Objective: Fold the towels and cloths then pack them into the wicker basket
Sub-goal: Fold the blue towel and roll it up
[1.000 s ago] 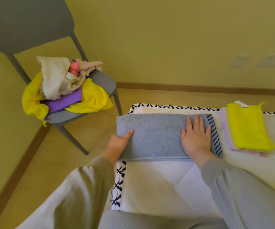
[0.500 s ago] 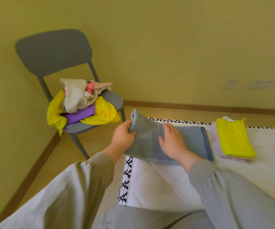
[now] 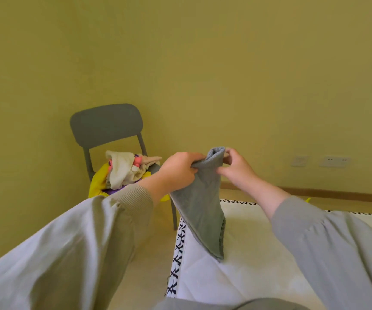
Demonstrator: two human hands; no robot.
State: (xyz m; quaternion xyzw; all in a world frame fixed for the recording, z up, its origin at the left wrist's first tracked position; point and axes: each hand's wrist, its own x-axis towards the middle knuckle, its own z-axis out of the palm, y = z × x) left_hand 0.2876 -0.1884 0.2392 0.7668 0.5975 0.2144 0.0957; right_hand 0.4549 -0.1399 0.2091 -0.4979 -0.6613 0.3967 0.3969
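Observation:
A grey towel [image 3: 203, 204] hangs in the air above the white mat [image 3: 243, 265], its striped lower end touching the mat. My left hand [image 3: 178, 170] grips its upper left edge, and my right hand [image 3: 234, 167] pinches the top edge beside it. A heap of unfolded cloths [image 3: 124, 173], white, yellow, pink and purple, lies on the grey chair [image 3: 106, 126] behind my left hand. My right sleeve hides the folded yellow cloth except for a small tip [image 3: 307, 199]. No wicker basket is in view.
The white mat with a black patterned border [image 3: 177, 253] lies on the wooden floor. The chair stands in the corner against yellow-green walls. Wall sockets [image 3: 335, 161] sit low on the right wall.
Both hands lifted the grey towel from lying flat on the mat up into the air. The camera tilted upward, so the folded stack at the right slipped behind my sleeve.

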